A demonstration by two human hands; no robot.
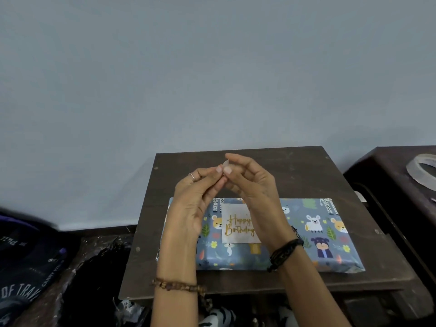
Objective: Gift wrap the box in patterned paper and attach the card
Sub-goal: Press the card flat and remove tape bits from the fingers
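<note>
Your left hand (195,197) and right hand (252,185) are raised together above the far half of the bench (306,175), fingertips meeting. Both pinch a small pale strip of tape (225,164) between thumb and fingers, held clear of everything below.

Under your wrists lies the box (313,234), fully covered in blue animal-print paper and lying flat near the front of the bench. The card (236,226), white with gold "Happy Birthday" lettering, rests on its top toward the left end; your right wrist hides the card's right edge, and your left palm covers the box's left end.

To your right, a second dark surface (387,180) stands just beside the bench, with a roll of clear tape (422,171) lying on it near the picture's edge. To your left, a dark printed bag (26,267) sits well apart from the bench.

The box's front edge lies near the bench's front edge. Bare bench shows behind the box, and a grey wall (212,67) rises beyond.
</note>
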